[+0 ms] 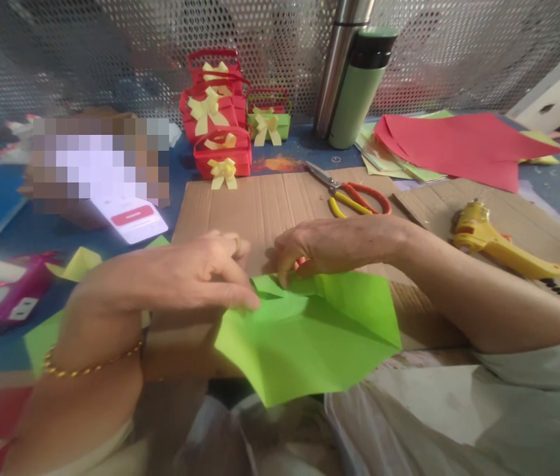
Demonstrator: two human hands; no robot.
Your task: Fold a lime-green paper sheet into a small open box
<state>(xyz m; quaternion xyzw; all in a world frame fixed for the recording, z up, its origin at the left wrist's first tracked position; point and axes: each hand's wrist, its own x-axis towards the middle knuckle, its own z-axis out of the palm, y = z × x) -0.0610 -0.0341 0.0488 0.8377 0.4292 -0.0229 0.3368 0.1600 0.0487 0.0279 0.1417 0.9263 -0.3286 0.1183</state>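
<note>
A bright green sheet of folded paper (pixel 309 347) lies at the front edge of the cardboard, its sides creased upward and its near part jutting over the edge. My left hand (pixel 210 271) grips its far left edge, thumb on the inner face and fingers behind. At the middle of the far edge, my right hand (pixel 309 248) bends over a small folded flap, with thumb and fingers closed on it. The fingertips of both hands are partly hidden behind the paper.
Cardboard (pixel 230 205) covers the table. Scissors (pixel 349 192) and a yellow glue gun (pixel 502 241) lie to the right, with red paper sheets (pixel 458 145) beyond. Small red paper baskets with bows (pixel 223 155), a green bottle (pixel 361 92) and a phone (pixel 131 218) stand or lie farther back.
</note>
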